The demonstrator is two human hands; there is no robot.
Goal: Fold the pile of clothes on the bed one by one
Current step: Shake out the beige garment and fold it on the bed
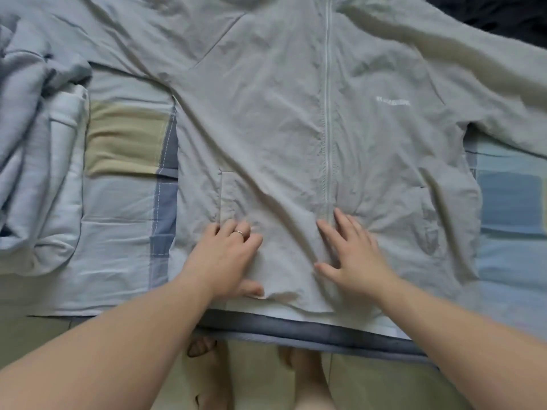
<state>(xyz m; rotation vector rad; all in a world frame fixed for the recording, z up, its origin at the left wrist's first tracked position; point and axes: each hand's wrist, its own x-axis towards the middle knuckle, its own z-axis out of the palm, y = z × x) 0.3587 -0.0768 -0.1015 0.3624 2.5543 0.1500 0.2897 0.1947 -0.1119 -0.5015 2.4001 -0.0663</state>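
Note:
A pale grey-green zip-up jacket lies spread face up on the bed, its zipper running down the middle and its sleeves stretched out to both sides. My left hand lies flat on the lower front panel near the hem, beside the pocket seam. My right hand rests with fingers spread on the fabric right of the zipper. Neither hand grips the cloth. A bunched light blue garment lies at the left.
The bed carries a patchwork cover of blue, beige and white panels. Its dark blue front edge runs just below the jacket's hem. Bare feet on a pale floor show below it. Dark fabric sits at the top right corner.

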